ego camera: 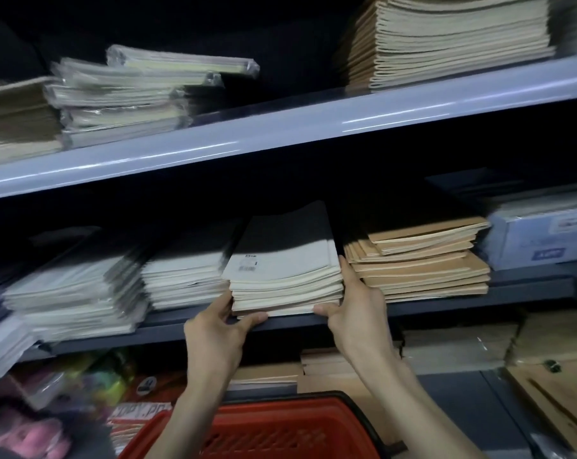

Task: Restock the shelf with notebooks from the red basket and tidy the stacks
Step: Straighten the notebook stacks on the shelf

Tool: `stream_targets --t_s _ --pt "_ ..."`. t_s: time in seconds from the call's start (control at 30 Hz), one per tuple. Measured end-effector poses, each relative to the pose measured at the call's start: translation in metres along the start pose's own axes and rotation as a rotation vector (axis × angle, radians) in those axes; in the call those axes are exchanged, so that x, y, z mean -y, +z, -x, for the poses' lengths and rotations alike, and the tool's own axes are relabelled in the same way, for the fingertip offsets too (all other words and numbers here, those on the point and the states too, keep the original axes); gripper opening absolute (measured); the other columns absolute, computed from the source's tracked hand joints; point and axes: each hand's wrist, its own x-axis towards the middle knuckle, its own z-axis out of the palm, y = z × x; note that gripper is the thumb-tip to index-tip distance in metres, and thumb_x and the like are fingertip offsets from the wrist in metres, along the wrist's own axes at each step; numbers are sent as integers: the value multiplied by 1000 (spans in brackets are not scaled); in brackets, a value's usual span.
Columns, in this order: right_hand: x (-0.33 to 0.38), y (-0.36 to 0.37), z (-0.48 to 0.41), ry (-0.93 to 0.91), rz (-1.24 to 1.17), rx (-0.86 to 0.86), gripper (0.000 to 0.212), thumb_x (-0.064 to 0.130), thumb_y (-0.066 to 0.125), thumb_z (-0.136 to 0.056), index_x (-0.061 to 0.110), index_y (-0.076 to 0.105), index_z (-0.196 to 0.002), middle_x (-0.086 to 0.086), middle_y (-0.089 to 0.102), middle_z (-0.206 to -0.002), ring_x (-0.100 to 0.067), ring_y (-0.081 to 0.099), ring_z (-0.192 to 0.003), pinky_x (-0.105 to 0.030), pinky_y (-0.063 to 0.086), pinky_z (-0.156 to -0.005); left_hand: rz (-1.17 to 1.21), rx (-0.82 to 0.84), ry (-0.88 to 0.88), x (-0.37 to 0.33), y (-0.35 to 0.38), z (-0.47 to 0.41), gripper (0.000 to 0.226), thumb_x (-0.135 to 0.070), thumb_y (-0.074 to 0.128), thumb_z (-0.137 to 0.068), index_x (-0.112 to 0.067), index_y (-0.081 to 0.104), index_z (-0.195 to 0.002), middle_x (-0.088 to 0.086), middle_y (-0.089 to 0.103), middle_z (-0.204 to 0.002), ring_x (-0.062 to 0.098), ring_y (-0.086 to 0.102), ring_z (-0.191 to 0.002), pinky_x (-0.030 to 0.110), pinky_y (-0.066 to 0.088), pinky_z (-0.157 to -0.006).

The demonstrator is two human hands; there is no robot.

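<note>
Both hands grip the stack of cream notebooks (287,279) on the middle shelf (479,301). The left hand (219,326) pinches its front left corner, thumb under the lower edge. The right hand (355,308) has its fingers running up the stack's right side and its thumb at the front.

A white barcode label (248,265) sits on the top cover, its print too blurred to read. The pale blue box (542,235) at the far right carries a blue tag, also unreadable.

A kraft-brown stack (419,263) lies just beside the right hand's fingers, and a white stack (184,276) sits against the gripped one on the left. Plastic-wrapped packs (75,293) lie further left.

The red basket (273,432) sits low between the forearms. Above, the grey upper shelf (280,127) holds more wrapped packs (141,91) and a tall tan pile (446,38). The shelf recesses are dark.
</note>
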Motion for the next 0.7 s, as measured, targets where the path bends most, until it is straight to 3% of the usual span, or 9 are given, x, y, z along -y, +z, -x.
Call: stream_targets --t_s 0.13,0.23,0.3,0.37,0.47,0.5,0.57,0.63,0.7 --pt "1 2 1 10 48 -17 78 2 73 -92 22 39 -159 24 49 -63 28 53 -63 9 36 -76 -22 -109 -10 8 9 -5 47 -15 95 -68 -43 57 -64 -45 59 -59 -28 59 -72 -6 42 -67" --pt "2 1 4 -65 76 -25 83 5 72 -93 24 31 -163 18 66 -85 16 53 -67 -8 47 -96 -97 -148 -2 16 12 -7 37 -28 96 -67 -32 60 -62 -25 67 -61 -9 69 -73 7 48 -67" --pt "1 -3 12 -99 71 3 85 15 73 -95 27 25 -164 6 70 -110 9 58 -81 -16 49 -98 -102 -159 -2 18 11 -1 30 -32 96 -66 -26 73 -84 -18 77 -84 -2 72 -87 20 57 -84" --pt "-1 -18 24 -97 -27 -19 70 29 71 -97 33 38 -159 8 72 -112 -4 69 -96 -18 53 -94 15 -241 -22 8 15 20 54 -22 93 -72 -27 72 -122 -9 75 -117 1 70 -107 33 54 -103" --pt "-11 -66 35 -125 -208 -324 29 27 66 -101 29 70 -129 24 74 -105 4 69 -103 -14 54 -91 119 -341 148 -15 33 61 30 -7 79 -88 -24 75 -112 0 79 -108 16 74 -105 38 56 -101" --pt "-19 -85 31 -132 -200 -475 22 23 65 -101 27 73 -122 24 74 -105 5 69 -100 -17 55 -89 102 -290 190 -23 42 75 25 -8 78 -89 -27 77 -105 -1 80 -100 20 76 -100 37 57 -97" --pt "-39 -121 14 -85 -171 -696 20 17 64 -100 22 72 -118 15 74 -107 -1 68 -98 -27 56 -89 95 1 148 -34 65 89 31 -11 78 -86 -36 77 -105 -7 80 -101 13 76 -100 34 58 -97" --pt "-52 -147 -6 23 -177 -729 22 15 64 -98 20 68 -118 8 72 -110 -12 67 -105 -33 52 -95 147 285 3 -48 90 92 50 -7 78 -87 -37 69 -127 -13 73 -125 2 67 -118 30 51 -107" --pt "-59 -160 -21 153 -194 -644 23 18 64 -97 19 67 -120 7 70 -110 -16 65 -107 -38 50 -103 176 371 -89 -60 116 82 73 -13 76 -90 -28 45 -154 -15 52 -149 3 49 -138 30 41 -117"
